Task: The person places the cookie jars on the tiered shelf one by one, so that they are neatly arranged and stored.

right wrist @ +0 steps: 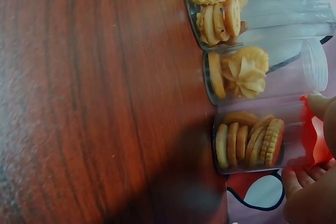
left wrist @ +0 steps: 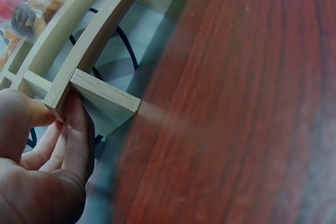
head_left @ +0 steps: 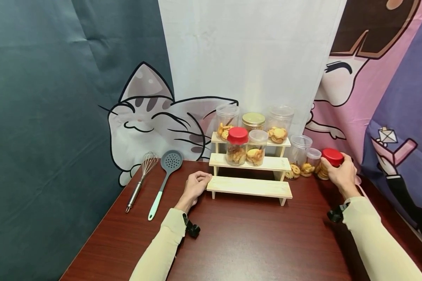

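Note:
My left hand (head_left: 195, 185) pinches the left end of a three-step wooden shelf (head_left: 249, 186), thumb on top and fingers beneath the lowest board in the left wrist view. On the far right, my right hand (head_left: 344, 174) grips the red lid (head_left: 332, 156) of a clear cookie jar (right wrist: 247, 142), which stands upright on the table. Beside that jar are a small clear jar (head_left: 312, 162) and a taller one (head_left: 299, 152), both holding cookies. The middle step carries a red-topped jar (head_left: 236, 155) and a clear-lidded jar (head_left: 256, 152).
On the top step stand two clear jars, one left (head_left: 227, 121) and one right (head_left: 280, 125), flanking a gold-lidded jar (head_left: 254, 121). A whisk (head_left: 140, 183) and a slotted turner (head_left: 165, 179) lie left on the brown table (head_left: 253, 242). A printed cloth (head_left: 253, 50) hangs behind.

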